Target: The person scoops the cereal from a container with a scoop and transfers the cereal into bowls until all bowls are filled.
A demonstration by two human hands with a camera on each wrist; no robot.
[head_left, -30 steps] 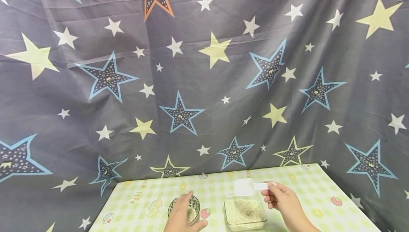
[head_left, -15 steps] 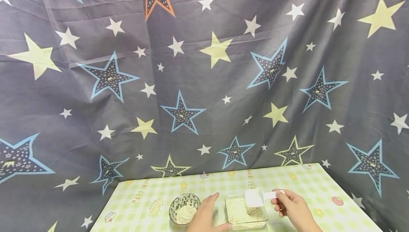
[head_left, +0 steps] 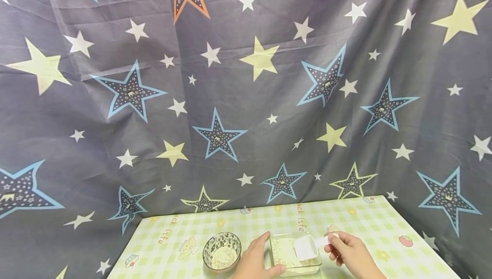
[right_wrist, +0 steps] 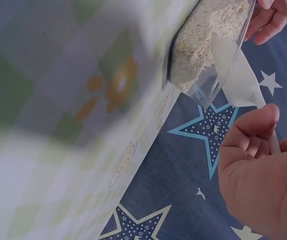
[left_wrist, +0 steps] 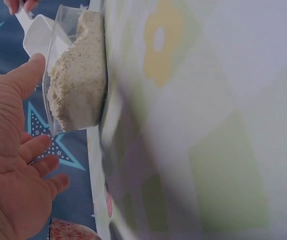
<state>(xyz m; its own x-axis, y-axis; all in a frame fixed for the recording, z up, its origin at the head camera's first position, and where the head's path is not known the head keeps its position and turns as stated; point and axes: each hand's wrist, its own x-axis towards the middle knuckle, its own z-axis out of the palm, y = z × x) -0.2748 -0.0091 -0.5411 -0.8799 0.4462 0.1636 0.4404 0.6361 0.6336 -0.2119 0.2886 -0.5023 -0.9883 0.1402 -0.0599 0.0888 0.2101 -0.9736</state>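
Observation:
My right hand [head_left: 352, 253] pinches the handle of a white scoop [head_left: 306, 248] between thumb and fingers. The scoop's cup is dipped into a clear square container [head_left: 297, 272] of pale oat flakes [head_left: 283, 251]; in the right wrist view the scoop [right_wrist: 241, 82] slants over the rim, its lower edge in the flakes. Beside the container's left side is my left hand [head_left: 255, 262], fingers extended. Seen from the left wrist, the thumb of that hand [left_wrist: 13, 150] reaches the container's rim, while its other fingers are loosely bent and hold nothing.
Left of my left hand stands a round patterned bowl [head_left: 223, 239] with some oat flakes in it. A green-and-white checked cloth [head_left: 173, 266] with cartoon prints covers the table. Behind it hangs a dark grey curtain [head_left: 246, 99] printed with stars.
My left hand has moved right, from over the bowl to the container's side. The scoop has come down from above the container's back edge into the flakes.

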